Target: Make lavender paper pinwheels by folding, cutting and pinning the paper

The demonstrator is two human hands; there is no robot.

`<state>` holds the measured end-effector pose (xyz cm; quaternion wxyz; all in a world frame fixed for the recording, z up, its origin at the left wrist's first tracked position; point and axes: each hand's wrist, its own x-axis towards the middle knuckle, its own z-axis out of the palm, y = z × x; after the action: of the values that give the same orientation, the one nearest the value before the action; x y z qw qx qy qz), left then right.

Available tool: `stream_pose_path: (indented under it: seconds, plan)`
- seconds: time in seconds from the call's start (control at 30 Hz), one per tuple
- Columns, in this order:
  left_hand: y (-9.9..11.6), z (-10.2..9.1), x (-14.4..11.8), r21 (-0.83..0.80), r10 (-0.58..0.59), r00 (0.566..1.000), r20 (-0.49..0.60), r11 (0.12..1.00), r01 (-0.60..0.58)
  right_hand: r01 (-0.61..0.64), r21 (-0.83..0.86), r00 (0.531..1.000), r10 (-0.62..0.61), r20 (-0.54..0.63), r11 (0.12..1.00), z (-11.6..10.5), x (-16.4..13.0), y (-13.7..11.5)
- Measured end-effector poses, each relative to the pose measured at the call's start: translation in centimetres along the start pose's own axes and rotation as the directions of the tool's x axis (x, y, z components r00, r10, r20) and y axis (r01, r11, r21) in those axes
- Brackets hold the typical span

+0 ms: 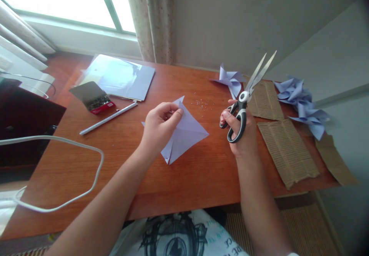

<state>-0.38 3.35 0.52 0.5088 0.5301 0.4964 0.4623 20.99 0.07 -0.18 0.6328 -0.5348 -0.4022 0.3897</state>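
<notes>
My left hand (163, 121) pinches a pale lilac paper square (187, 131) near its upper corner, above the middle of the table. Slits run in from the paper's corners, the lower one plainly visible; part of the sheet is hidden behind my fingers. In my right hand (242, 129) is a pair of scissors (243, 98) with black and white handles. Its blades point up and away to the right, slightly apart, well clear of the paper. Tiny white bits (201, 104) lie scattered on the wood between and beyond my hands.
Paper pinwheels (230, 80) lie at the back and right (311, 115). Corrugated cardboard pieces (288, 152) cover the table's right side. Leftward are a red box of small metal pieces (99, 101), a rolled paper stick (108, 119), a plastic-covered sheet stack (123, 75) and a white cable (98, 175).
</notes>
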Motion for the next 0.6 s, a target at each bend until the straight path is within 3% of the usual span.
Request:
stream_pose_path:
  seconds: [0.1,0.23,0.6]
  plan:
    - [-0.5,0.6,-0.5,0.13,0.049,0.993,0.112,0.989,-0.064,-0.015,-0.033,0.997,0.018,0.077,0.999,0.5,-0.5,-0.1]
    - [-0.7,1.6,-1.3,0.162,0.087,0.964,0.253,0.978,-0.13,-0.029,-0.073,0.986,0.04,0.164,0.997,1.4,-1.2,-0.1]
    - [-0.3,2.3,-1.8,0.24,0.084,0.947,0.309,0.957,-0.163,-0.004,-0.119,0.97,0.032,0.239,0.993,1.3,-1.4,0.1]
